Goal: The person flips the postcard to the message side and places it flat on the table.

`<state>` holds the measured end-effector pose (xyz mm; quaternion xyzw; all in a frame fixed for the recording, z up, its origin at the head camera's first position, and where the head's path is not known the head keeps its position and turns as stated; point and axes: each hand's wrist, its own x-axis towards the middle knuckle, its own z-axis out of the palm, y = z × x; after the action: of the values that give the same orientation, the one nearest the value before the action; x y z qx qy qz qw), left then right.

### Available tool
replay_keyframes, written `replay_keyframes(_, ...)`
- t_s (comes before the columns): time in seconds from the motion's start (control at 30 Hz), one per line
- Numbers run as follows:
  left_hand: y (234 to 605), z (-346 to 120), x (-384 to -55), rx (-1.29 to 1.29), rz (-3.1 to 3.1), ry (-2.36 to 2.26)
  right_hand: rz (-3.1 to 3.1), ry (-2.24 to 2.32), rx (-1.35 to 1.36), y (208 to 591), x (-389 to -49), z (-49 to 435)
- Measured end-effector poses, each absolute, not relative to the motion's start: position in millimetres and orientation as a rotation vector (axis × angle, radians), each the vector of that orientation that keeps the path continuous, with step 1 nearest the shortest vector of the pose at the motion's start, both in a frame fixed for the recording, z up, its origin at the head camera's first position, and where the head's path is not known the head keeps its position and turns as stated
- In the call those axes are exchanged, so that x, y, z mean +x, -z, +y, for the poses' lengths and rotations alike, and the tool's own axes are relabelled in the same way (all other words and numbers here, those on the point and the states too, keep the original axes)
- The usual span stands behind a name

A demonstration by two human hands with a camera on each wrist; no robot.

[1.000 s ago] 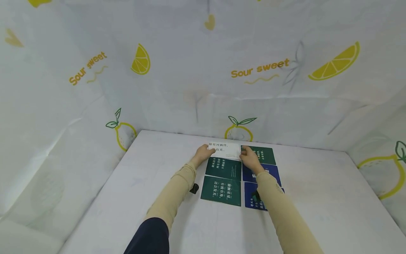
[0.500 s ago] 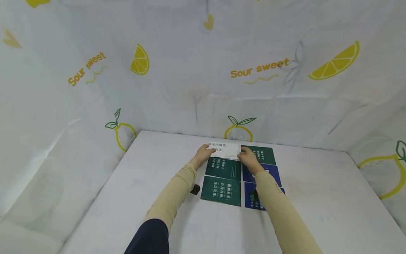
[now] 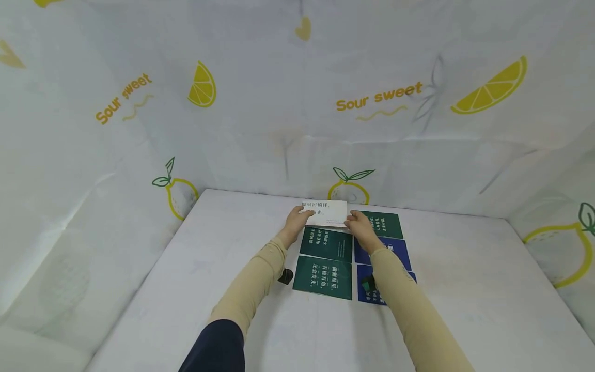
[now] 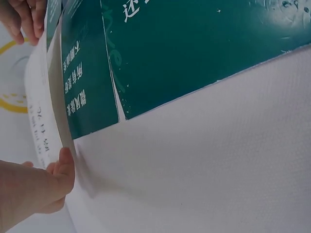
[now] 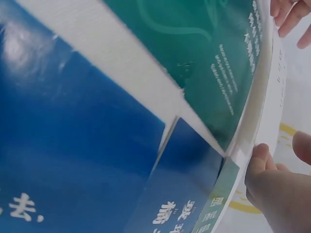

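A white card (image 3: 333, 216) with black printed characters is tilted with its near edge raised, at the far end of the card layout. My left hand (image 3: 296, 222) pinches its left end, thumb over the face; the left wrist view shows the fingertips (image 4: 66, 162) at that corner. At the opposite end, my right hand (image 3: 361, 228) holds the lower right corner by its fingertips (image 5: 260, 151), one digit spread away from the card. Directly in front lies a green card (image 3: 327, 244), then another green card (image 3: 322, 277).
In the right column lie a green card (image 3: 388, 225), a blue card (image 3: 398, 250) and a second blue card (image 3: 364, 294), partly under my right forearm. A white sheet with lemon prints (image 3: 297, 113) hangs as a wall behind the white table (image 3: 223, 227).
The white card has shifted slightly away and left, and its near edge stands higher. One right finger has spread off the card's side. The other cards stay put.
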<state>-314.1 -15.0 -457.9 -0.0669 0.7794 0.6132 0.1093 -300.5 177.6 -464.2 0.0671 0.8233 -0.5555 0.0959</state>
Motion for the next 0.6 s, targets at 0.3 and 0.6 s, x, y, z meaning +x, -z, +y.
replay_keyframes(0.3, 453.3, -17.3, -313.9, -0.234, 2.279, -1.889, 2.467, 1.713, 0.299, 453.5, -299.6, 171.7)
replay_keyframes(0.6, 451.4, -11.3, -316.3, -0.177, 2.381, -1.918, 2.507, 1.791, 0.400, 451.1, -295.0, 171.4)
